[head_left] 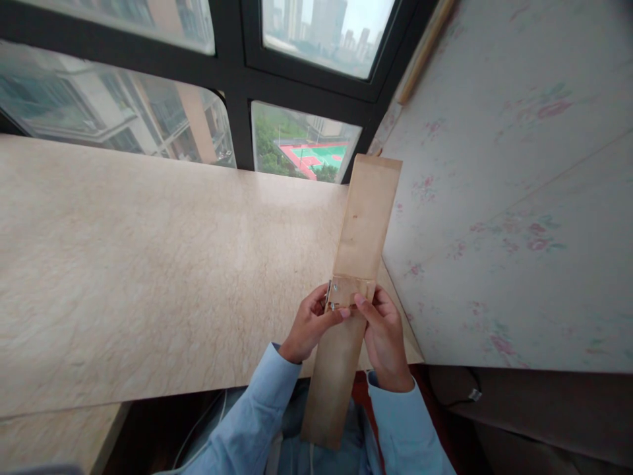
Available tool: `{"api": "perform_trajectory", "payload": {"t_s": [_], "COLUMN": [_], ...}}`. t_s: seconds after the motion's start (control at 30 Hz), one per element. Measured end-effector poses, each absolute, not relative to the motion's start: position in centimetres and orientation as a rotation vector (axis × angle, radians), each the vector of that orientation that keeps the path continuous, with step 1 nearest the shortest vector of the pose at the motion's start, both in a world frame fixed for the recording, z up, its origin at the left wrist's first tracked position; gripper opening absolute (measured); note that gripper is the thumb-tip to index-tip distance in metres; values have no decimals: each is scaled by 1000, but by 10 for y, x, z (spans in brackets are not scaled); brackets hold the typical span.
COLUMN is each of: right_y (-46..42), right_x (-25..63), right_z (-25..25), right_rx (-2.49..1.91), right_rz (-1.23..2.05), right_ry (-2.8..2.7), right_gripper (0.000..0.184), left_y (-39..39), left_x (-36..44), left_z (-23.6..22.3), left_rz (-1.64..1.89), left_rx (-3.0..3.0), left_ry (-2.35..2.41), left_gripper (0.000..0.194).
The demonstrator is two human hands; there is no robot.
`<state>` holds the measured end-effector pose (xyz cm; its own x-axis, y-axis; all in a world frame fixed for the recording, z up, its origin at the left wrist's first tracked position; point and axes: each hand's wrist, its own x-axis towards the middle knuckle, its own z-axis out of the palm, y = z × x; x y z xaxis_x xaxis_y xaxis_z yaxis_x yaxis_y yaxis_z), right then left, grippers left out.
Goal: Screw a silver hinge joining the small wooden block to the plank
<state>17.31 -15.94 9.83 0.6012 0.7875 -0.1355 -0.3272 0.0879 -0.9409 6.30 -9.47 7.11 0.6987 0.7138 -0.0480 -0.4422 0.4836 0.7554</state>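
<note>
A long, flat tan strip, like thin board or stiff card, slants up from my lap toward the window. Across its middle runs a short joined section with a seam and a see-through, shiny look. Small metal pieces sit at that section's left edge; their exact kind is too small to tell. My left hand pinches the left edge there, thumb on top. My right hand grips the right edge, its thumb pressing on the face and its fingers partly hidden behind.
A beige marble-patterned sill spreads to the left. Dark window frames stand along the back. At the right rises a flower-patterned wall panel, close to the strip. A cable with a white tag lies below it.
</note>
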Motion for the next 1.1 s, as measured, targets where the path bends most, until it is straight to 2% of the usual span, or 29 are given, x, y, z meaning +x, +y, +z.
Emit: {"api": "perform_trajectory", "payload": {"t_s": [0.4,0.67,1.1], "right_y": [-161,-142,-138], "right_x": [172,177,173], "right_z": [96,98,85], "right_rx": [-1223,-1279,-1312], "right_rz": [897,739,684], "right_ry": [-481,-571,-516], "right_gripper": [35,53,56], "left_y": [-100,-102,-102], "left_x": [62,68,68], "left_z": [71,61,66], "left_rz": [720,787,759], "left_rx": [771,864,835], "left_ry": [405,490,477], "left_gripper": [46,47,36]}}
